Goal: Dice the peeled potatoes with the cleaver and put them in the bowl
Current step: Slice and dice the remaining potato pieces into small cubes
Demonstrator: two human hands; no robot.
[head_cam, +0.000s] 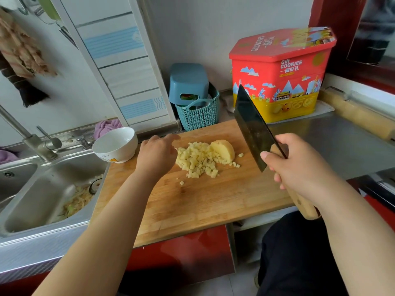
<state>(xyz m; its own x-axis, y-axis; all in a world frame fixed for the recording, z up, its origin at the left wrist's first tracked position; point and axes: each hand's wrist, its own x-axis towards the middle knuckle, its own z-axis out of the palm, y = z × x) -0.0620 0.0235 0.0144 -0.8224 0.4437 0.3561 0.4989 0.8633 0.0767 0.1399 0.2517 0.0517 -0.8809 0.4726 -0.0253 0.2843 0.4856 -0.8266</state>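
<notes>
Cleaver (252, 127) tip up-left, raised.

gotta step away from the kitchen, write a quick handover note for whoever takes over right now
Right hand: grips the cleaver by its wooden handle, blade lifted off the cutting board.
Left hand: open, fingers relaxed, at the left edge of the diced potato; contact unclear.
Half potato: uncut, on the board against the pile's right side.
Bowl: beside the board's far left corner, looks empty.
Done: one pile diced.
Left: dice the half, move all the dice into the bowl.
</notes>
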